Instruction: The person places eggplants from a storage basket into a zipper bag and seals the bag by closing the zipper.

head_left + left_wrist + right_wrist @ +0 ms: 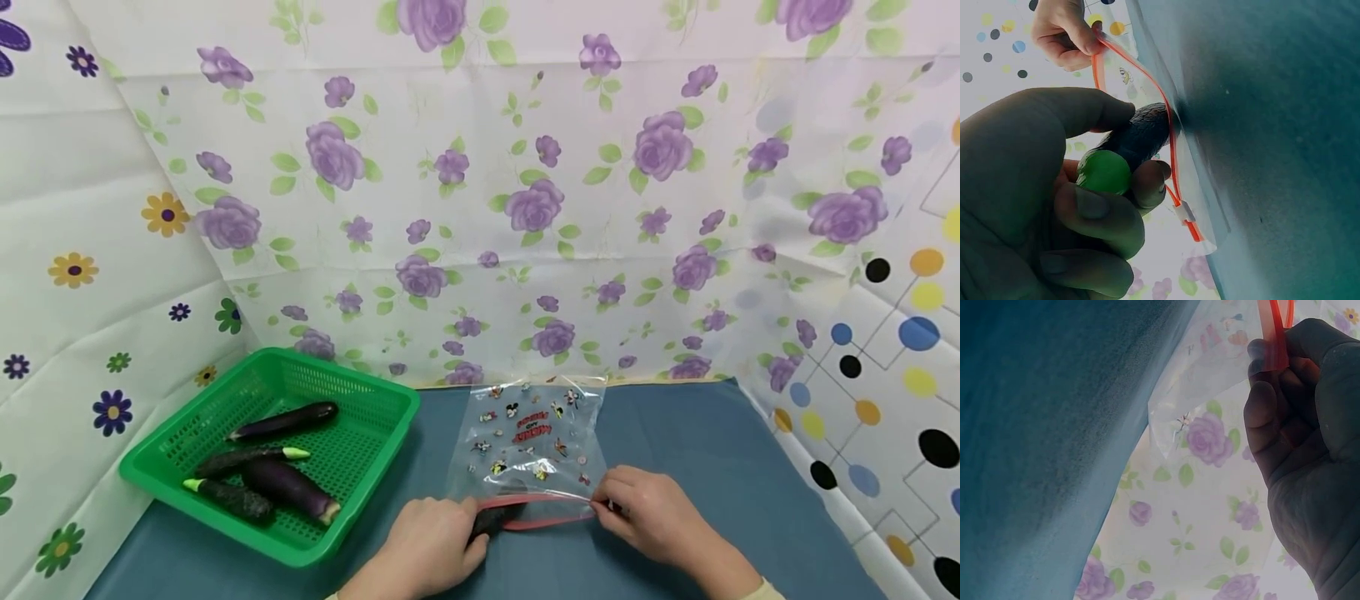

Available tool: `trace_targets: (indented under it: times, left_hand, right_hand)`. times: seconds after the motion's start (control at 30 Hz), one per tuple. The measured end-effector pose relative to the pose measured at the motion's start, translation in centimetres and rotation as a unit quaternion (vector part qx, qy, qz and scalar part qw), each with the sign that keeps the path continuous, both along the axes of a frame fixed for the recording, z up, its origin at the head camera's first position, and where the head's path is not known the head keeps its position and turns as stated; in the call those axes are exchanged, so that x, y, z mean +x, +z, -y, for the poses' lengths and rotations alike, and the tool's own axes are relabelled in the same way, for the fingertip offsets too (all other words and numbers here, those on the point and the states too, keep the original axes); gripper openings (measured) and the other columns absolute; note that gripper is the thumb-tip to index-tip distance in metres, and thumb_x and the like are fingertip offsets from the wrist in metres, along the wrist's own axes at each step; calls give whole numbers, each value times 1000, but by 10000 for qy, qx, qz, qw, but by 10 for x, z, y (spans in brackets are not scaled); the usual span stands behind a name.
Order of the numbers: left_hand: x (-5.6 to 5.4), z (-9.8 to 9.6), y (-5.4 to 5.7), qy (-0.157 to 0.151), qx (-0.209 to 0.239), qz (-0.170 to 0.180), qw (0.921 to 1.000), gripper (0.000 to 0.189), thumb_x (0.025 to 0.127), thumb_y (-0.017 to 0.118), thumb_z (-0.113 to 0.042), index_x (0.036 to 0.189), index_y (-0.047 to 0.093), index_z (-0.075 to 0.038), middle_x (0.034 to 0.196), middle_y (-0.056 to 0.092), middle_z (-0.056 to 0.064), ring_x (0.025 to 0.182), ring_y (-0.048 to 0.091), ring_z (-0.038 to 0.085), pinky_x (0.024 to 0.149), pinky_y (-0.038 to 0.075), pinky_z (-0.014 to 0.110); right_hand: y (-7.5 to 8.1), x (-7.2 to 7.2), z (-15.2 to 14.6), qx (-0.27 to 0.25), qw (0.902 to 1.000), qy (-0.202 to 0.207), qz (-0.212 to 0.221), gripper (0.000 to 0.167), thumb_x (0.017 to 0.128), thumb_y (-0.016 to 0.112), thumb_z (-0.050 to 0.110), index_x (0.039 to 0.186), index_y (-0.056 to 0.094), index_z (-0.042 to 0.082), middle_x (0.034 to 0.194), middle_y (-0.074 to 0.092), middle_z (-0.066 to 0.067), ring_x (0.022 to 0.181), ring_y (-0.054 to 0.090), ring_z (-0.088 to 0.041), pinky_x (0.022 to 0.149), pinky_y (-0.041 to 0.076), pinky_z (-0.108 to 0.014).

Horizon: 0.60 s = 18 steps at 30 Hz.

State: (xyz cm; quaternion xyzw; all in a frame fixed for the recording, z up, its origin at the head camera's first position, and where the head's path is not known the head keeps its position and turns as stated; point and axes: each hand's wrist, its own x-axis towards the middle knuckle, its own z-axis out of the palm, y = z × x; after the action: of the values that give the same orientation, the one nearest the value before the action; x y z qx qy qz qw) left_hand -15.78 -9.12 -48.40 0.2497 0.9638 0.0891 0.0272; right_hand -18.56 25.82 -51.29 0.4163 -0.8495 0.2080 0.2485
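My left hand (431, 537) grips a dark, bumpy vegetable (1141, 134) with a bright green end, fingers and thumb round it near that end. Its far end points into the mouth of a clear zip bag (525, 442) printed with cartoon figures. The bag lies on the table, its red zip strips (551, 523) spread apart. At the bag's right corner, my right hand (648, 508) pinches the end of the red strip between thumb and fingers. A white slider (1184, 212) sits on the strip near my left fingers.
A green basket (225, 527) stands to the left, holding two eggplants (296, 419) and two dark bumpy vegetables (236, 500) with green ends. A blue cloth (675, 442) covers the table. Flowered sheets (480, 225) hang behind it and at the sides.
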Motion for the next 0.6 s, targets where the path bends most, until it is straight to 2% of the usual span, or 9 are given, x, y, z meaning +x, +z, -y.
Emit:
trace_targets:
  times: [0.33,0.6]
  left_hand:
    - [1,4,0,-35,277,680,9973,13,95,73,-28,92,64,-19,64,51,-5,50,45,15,48,38,36]
    - [-4,3,-2,-216,129,627,9977,16,97,73,-32,90,63,-21,64,50,-6,50,46,14,48,39,36]
  right_hand:
    - [-4,1,-2,-44,9999,-1,150,29,87,91,6,94,75,29,92,65,20,74,54,7,62,44,-10]
    - [-2,-1,-4,-67,9998,14,176,30,87,91,4,95,75,29,92,65,20,74,54,8,62,42,-10]
